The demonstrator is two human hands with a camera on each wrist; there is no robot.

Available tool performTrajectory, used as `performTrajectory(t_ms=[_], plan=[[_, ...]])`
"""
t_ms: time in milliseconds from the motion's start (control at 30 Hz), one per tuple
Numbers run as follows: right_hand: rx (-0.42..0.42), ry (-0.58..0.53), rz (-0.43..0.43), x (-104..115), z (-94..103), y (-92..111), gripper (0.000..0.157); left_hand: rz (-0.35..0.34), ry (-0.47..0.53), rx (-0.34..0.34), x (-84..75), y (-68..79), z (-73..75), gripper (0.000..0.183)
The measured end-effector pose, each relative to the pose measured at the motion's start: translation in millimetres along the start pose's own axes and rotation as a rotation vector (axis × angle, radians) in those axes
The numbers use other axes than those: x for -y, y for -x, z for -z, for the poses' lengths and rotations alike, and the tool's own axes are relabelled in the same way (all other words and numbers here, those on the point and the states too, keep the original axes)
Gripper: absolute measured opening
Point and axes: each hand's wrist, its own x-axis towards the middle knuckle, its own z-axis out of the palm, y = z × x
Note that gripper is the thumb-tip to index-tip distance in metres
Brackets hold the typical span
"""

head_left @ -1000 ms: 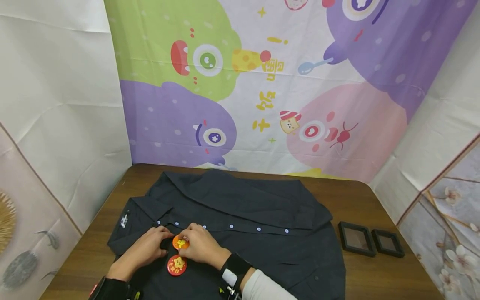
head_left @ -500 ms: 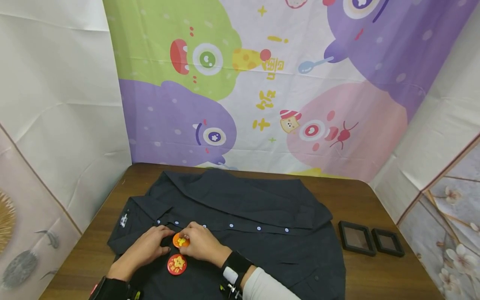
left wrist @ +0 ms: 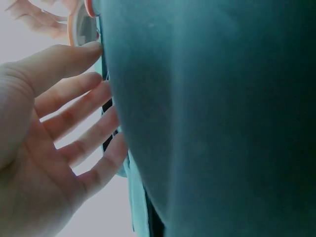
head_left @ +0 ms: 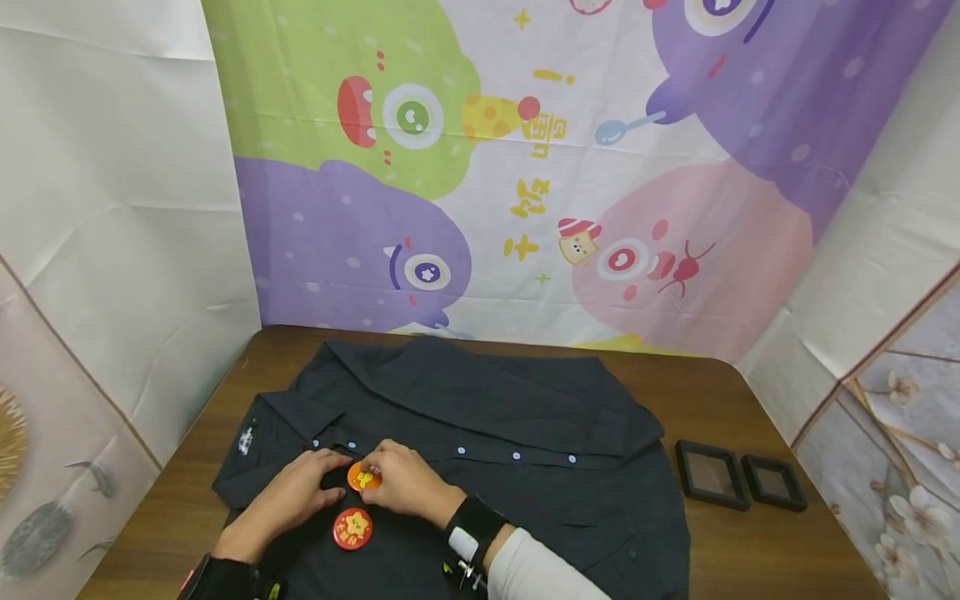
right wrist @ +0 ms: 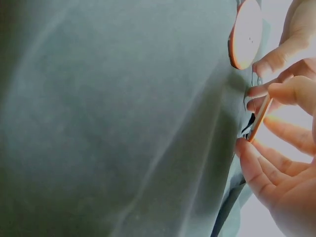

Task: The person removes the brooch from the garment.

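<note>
A dark button-up shirt (head_left: 525,517) lies spread on the wooden table. My right hand (head_left: 408,481) pinches the rim of a round orange pin badge (head_left: 363,477) with a yellow figure. In the right wrist view, this badge (right wrist: 260,118) stands tilted edge-on between thumb and fingers, against the fabric; its back is hidden. My left hand (head_left: 292,496) rests on the shirt just left of the badge. Its fingers look extended in the left wrist view, the fingertips (left wrist: 116,148) touching the cloth. Nearer the front, a round red badge (head_left: 352,529) with a yellow star sits on the shirt.
Two black square frames (head_left: 712,475) lie on the table (head_left: 765,550) right of the shirt. A row of pale buttons (head_left: 516,456) crosses the shirt beyond my hands. A cartoon-print cloth (head_left: 525,292) hangs behind the table.
My right hand and the orange badge have shifted slightly away from the red badge, toward the button row. The left hand stays nearly still.
</note>
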Motion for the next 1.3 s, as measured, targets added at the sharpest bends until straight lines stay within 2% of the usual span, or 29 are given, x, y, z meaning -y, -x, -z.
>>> performTrajectory(t_ms=[267,567,1000,1300], plan=[[0.004,-0.008,-0.006,0,4.4,-2,0.032,0.035,0.008,0.010,-1.7,-2.0,-0.9,0.040],[-0.001,-0.035,-0.021,-4,6.1,-2,0.032,0.021,0.047,0.012,-2.6,-3.8,-0.5,0.039],[0.000,-0.084,-0.048,-7,10.0,-1,0.031,0.012,0.048,-0.005,-4.2,-7.1,1.0,0.039],[-0.020,-0.076,-0.032,-7,12.1,1,0.029,-0.053,0.052,-0.068,-5.3,-5.0,3.1,0.039]])
